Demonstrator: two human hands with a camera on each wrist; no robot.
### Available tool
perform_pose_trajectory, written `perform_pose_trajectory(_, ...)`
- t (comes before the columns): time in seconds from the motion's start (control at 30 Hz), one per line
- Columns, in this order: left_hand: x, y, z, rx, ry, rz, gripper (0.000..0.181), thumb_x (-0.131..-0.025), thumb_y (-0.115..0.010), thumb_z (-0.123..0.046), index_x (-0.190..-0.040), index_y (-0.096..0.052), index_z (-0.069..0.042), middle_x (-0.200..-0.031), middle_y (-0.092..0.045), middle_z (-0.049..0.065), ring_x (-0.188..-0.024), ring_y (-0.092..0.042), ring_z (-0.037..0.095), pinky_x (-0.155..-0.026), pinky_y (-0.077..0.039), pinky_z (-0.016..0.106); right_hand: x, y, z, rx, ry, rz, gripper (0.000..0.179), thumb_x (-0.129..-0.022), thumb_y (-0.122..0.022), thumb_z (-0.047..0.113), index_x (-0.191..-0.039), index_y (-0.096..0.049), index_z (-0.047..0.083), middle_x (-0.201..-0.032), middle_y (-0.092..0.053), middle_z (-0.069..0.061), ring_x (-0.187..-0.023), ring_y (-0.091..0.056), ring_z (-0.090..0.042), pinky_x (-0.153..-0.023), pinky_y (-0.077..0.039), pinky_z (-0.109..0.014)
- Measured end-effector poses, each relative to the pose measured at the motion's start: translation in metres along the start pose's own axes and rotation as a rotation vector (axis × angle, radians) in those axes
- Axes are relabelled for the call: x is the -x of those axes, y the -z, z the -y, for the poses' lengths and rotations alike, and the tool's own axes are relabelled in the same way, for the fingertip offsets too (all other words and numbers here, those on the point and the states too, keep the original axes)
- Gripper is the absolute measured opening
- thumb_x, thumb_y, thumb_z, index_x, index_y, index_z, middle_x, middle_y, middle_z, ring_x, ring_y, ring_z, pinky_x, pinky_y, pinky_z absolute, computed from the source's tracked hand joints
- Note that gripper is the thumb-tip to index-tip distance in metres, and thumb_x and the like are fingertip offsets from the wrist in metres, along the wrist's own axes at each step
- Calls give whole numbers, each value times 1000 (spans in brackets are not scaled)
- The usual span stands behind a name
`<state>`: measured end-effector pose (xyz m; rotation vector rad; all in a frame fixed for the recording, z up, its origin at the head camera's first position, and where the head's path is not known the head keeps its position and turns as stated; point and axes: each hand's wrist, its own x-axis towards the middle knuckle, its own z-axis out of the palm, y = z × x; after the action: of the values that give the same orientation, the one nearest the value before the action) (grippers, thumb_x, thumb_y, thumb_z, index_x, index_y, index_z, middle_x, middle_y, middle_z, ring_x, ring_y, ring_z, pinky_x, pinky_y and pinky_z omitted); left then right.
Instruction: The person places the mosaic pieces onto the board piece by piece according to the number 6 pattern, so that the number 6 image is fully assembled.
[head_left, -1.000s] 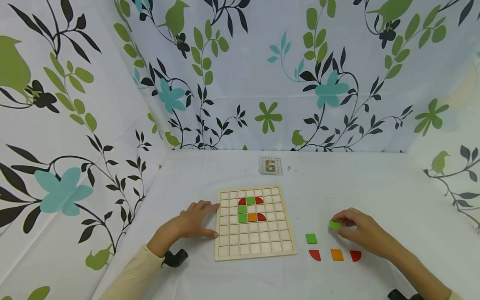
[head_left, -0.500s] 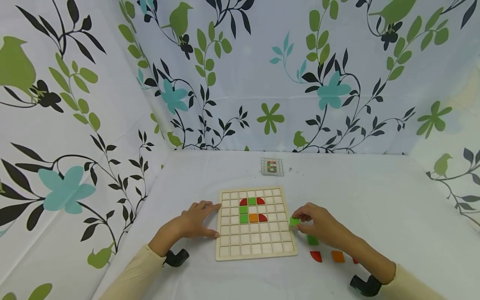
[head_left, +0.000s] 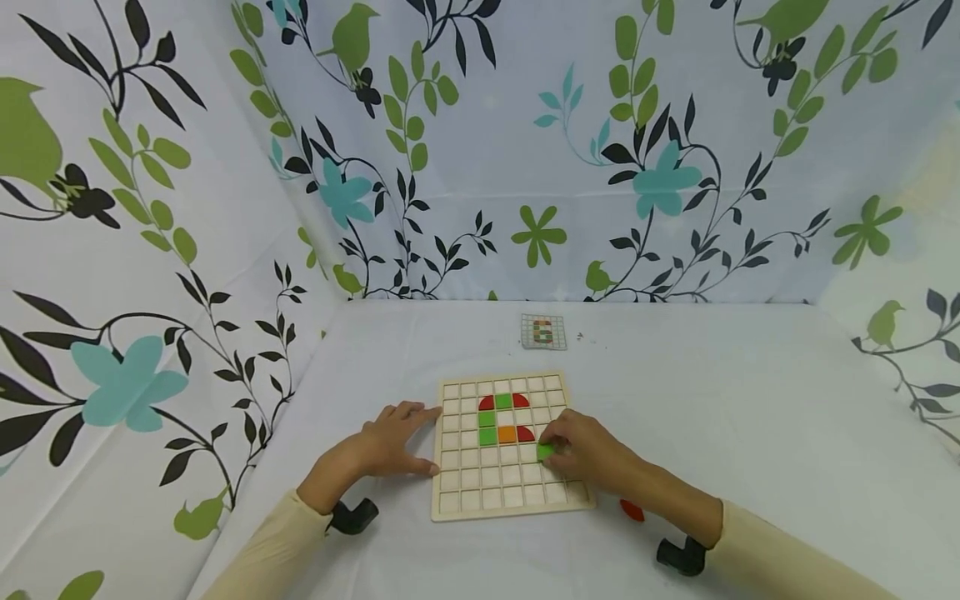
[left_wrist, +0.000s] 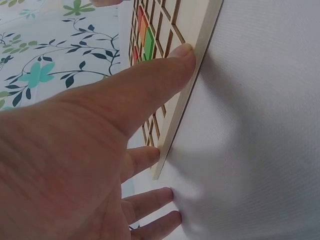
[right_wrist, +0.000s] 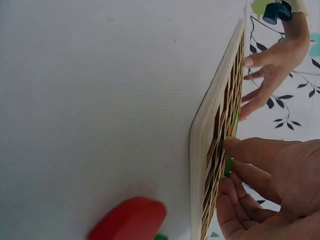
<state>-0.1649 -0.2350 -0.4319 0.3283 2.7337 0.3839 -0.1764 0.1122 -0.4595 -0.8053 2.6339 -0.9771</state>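
A square wooden grid board (head_left: 510, 514) lies on the white cloth. My left hand (head_left: 382, 447) rests at its left edge with fingers spread; in the left wrist view the thumb (left_wrist: 182, 55) touches the rim. My right hand (head_left: 596, 454) is over the board's right half, pinching a green square tile (head_left: 544, 452) between thumb and fingers, just below and right of a red quarter-round tile (head_left: 525, 434). The grid also holds an orange square tile (head_left: 507, 434), several green squares and more red quarter-rounds. Whether the pinched tile touches the grid I cannot tell.
Behind the board lies a small card (head_left: 543, 332) with a coloured grid pattern. A loose red quarter-round tile (head_left: 632, 510) lies right of the board, partly behind my right forearm. A patterned curtain (head_left: 450, 167) hangs at the back.
My right hand has carried the green square tile leftward from the cloth to over the board. Its forearm now covers most of the loose tiles. The left hand has stayed at the board's edge.
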Motion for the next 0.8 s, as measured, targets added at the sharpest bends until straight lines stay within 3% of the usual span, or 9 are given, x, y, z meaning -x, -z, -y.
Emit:
perform_pose_trajectory(0.33, 0, 1, 0, -11, -5, -3, 96, -83, -88, -50, -162, -43, -20, -164, -39, 17, -148, -37, 45, -107, -34, 81, -16, 0, 20, 107, -31, 59, 20, -87, -86, 6, -105, -77, 6, -97, -63, 0, -91, -55, -14, -87, -56, -36)
perform_pose_trajectory(0.47, 0, 1, 1, -7, -9, -1, 96, -83, -88, -50, -162, -42, -20, -164, -39, 17, -148, -37, 44, -107, -35, 80, -20, 1, 24, 124, -32, 99, 20, -87, -86, 7, -105, -77, 8, -99, -64, 0, -95, -57, -14, -92, -57, -41)
perform_pose_trajectory(0.8, 1, -1, 2, 2, -16, -7, 96, -83, -88, -51, -162, -42, -20, -164, -39, 17, -148, -37, 45, -106, -34, 82, -29, -3, 32, 117, -31, 142, 19, -87, -86, 9, -101, -74, 11, -98, -63, 1, -93, -55, -16, -90, -56, -40)
